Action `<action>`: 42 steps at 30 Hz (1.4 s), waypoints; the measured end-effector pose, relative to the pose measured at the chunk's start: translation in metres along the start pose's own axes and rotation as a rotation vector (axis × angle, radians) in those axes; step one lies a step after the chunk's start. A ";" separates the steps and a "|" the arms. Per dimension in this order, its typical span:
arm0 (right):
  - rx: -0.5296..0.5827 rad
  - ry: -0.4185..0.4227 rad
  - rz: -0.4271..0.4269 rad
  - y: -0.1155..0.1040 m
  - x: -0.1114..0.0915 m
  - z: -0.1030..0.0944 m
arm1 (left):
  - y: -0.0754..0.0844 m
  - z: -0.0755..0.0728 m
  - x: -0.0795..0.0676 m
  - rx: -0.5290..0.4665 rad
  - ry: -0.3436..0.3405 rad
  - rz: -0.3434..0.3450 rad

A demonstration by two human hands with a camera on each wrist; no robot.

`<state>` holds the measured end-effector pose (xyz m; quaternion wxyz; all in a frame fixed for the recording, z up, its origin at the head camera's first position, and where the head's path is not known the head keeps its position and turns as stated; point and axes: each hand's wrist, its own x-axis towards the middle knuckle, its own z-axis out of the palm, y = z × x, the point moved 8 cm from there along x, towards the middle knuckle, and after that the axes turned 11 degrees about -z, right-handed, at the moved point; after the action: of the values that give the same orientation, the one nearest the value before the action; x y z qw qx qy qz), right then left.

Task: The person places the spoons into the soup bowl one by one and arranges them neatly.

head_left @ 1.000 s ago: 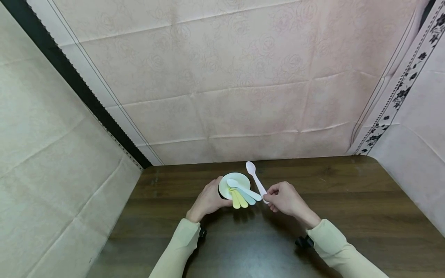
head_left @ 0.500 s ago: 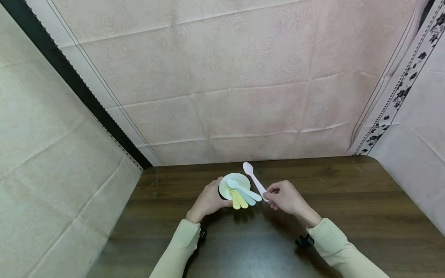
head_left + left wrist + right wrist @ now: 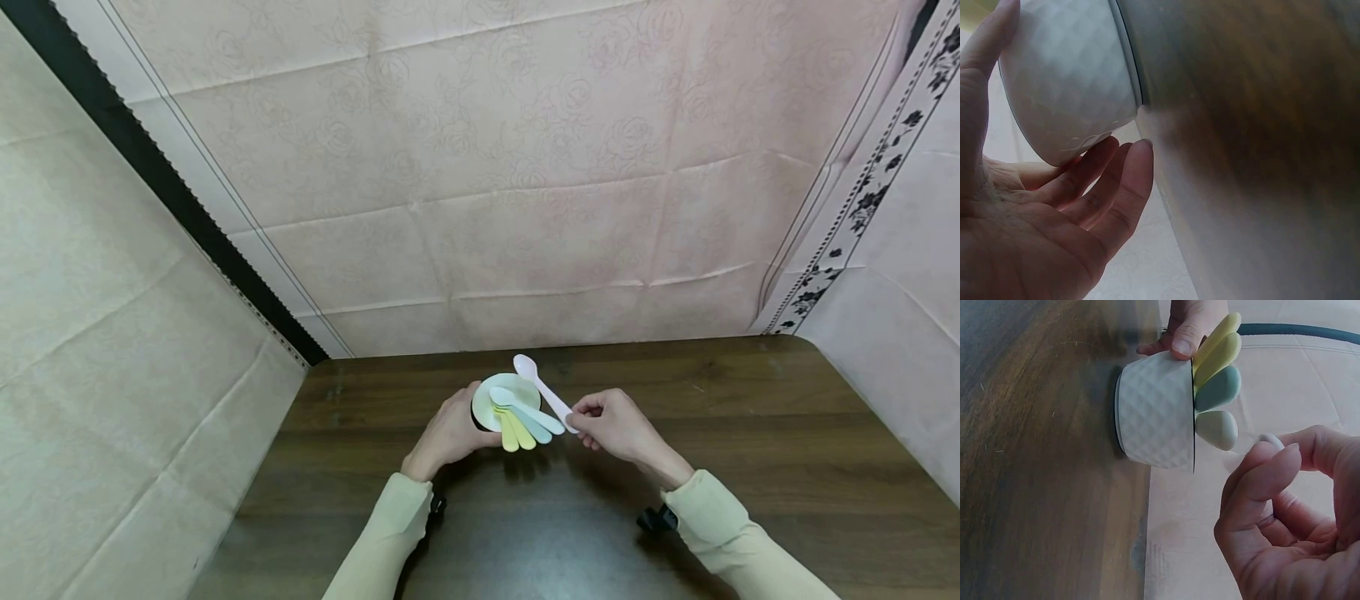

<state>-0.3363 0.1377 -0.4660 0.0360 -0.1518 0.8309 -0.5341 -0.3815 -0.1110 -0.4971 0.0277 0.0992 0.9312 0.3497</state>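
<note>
A white bowl (image 3: 530,384) with a dark rim line stands on the table, its diamond-patterned wall (image 3: 1154,415) facing the right wrist camera. My left hand (image 3: 450,429) holds it from the left, thumb at the rim and fingers around the side. Two yellow spoons (image 3: 509,433), a blue-green spoon (image 3: 537,432) and a pale blue spoon (image 3: 550,422) lean in it, handles fanned over the near right rim. My right hand (image 3: 617,427) pinches a pale pink spoon (image 3: 553,401) by the handle end; its scoop points up-left, beside the bowl's far right rim.
The brown wooden table (image 3: 720,417) ends at a back edge just behind the bowl. Beyond it hangs a pale patterned cloth (image 3: 525,208), with more cloth at both sides. A dark strip (image 3: 172,192) runs down the left side.
The pale pink spoon's scoop has swung left and slightly nearer, toward the bowl's rim. My left hand, the bowl and the other spoons hold their places.
</note>
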 end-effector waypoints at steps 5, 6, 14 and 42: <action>0.004 -0.009 -0.001 0.003 0.002 0.001 | 0.000 0.000 0.000 0.006 0.002 -0.001; 0.005 -0.014 -0.003 0.003 0.002 0.001 | 0.000 0.000 0.000 0.006 0.003 -0.002; -0.001 -0.054 -0.008 0.009 0.007 0.002 | -0.001 0.000 0.000 0.004 0.000 -0.012; 0.038 -0.121 0.022 0.026 0.032 0.003 | 0.001 0.001 -0.001 0.017 -0.007 -0.026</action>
<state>-0.3712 0.1353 -0.4872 0.0951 -0.1738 0.8186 -0.5391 -0.3805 -0.1103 -0.4971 0.0348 0.0888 0.9353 0.3408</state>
